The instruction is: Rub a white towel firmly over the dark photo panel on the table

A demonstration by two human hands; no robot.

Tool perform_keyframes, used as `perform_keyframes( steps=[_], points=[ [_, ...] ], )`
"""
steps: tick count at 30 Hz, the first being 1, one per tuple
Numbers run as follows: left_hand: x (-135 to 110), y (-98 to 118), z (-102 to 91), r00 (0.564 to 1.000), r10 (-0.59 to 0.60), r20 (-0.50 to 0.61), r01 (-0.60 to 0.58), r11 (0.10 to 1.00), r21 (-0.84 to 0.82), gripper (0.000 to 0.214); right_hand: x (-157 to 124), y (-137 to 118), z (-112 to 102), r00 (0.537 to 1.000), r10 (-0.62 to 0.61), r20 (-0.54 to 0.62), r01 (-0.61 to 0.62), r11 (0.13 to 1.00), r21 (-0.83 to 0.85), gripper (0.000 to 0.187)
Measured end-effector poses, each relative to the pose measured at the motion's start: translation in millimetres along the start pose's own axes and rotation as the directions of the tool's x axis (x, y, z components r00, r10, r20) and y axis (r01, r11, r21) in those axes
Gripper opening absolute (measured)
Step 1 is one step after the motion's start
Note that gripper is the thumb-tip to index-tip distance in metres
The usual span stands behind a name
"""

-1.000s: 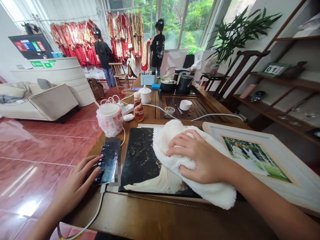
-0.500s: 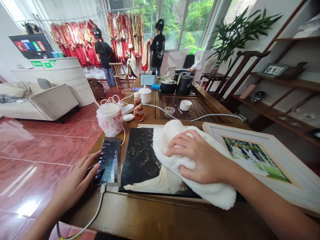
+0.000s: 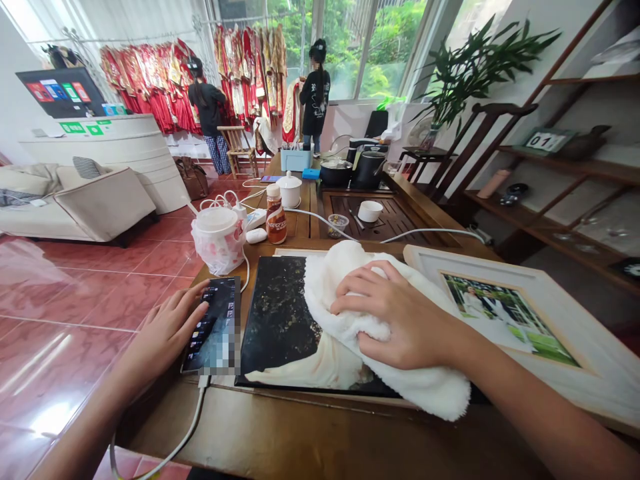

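Observation:
A fluffy white cloth [image 3: 333, 293] is bunched under my right hand [image 3: 395, 317], whose curled fingers grip it. It lies over the right part of a dark photo panel [image 3: 280, 313], where a pale trailing dress is printed; the cloth hides much of the picture. My left hand [image 3: 173, 330] rests at the left edge of a smartphone [image 3: 214, 330], fingers stretched out, with the tips on its screen near the upper left. The phone lies flat beside the panel, its screen lit and partly blurred. A white charging cable [image 3: 199, 417] runs from its lower end.
A white-framed wedding photo [image 3: 510, 320] lies right of the panel. Behind stand a bagged tub [image 3: 219, 237], a brown drink bottle [image 3: 276, 217], a white lidded pot [image 3: 289, 190] and a tea tray [image 3: 400, 213] with a small bowl. Two people stand by hanging red garments [image 3: 155, 87].
My left hand has slid up along the phone, its fingertips now nearer the top of the screen. The right hand and cloth look nearly unmoved.

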State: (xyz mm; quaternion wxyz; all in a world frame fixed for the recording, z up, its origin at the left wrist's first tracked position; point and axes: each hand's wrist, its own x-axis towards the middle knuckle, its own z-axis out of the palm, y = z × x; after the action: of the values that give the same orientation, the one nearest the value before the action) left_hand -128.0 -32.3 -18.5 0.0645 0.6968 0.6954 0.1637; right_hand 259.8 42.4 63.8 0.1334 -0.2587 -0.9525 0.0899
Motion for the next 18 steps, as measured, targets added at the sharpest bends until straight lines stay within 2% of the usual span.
perform_keyframes(
  steps=[3,5,7,10,14,16,18],
  points=[
    [-0.9,16.6,-6.6,0.993,0.015,-0.113,-0.009,0.999,0.050,0.051,0.2,-0.3,-0.5,1.000,-0.001,0.005,0.001,1.000,-0.001,0.034],
    [-0.6,38.2,-13.8,0.983,0.141,-0.120,-0.132,0.988,0.083,0.046,0.5,-1.4,-3.2,1.000,-0.006,0.006,0.006,1.000,0.000,0.039],
    [0.8,65.1,-21.3,0.946,0.316,-0.072,-0.310,0.947,0.079,0.043,0.8,-3.0,-7.4,1.000,-0.017,0.000,0.017,1.000,-0.009,0.048],
    [5.9,104.5,-28.5,0.856,0.514,0.052,-0.516,0.856,0.027,0.044,1.0,-4.0,-12.9,0.998,-0.052,-0.029,0.050,0.997,-0.065,0.060],
    [16.6,136.2,-26.1,0.750,0.643,0.157,-0.638,0.765,-0.089,0.046,1.1,0.7,-12.7,0.997,-0.054,-0.054,0.044,0.984,-0.172,0.066],
    [20.9,141.6,-21.5,0.730,0.665,0.161,-0.653,0.747,-0.124,0.051,1.6,4.9,-10.2,0.998,-0.050,-0.044,0.041,0.982,-0.182,0.064],
    [23.3,142.1,-16.7,0.733,0.664,0.146,-0.647,0.747,-0.153,0.054,2.4,9.5,-8.1,0.998,-0.050,-0.034,0.044,0.984,-0.175,0.062]
  ],
)
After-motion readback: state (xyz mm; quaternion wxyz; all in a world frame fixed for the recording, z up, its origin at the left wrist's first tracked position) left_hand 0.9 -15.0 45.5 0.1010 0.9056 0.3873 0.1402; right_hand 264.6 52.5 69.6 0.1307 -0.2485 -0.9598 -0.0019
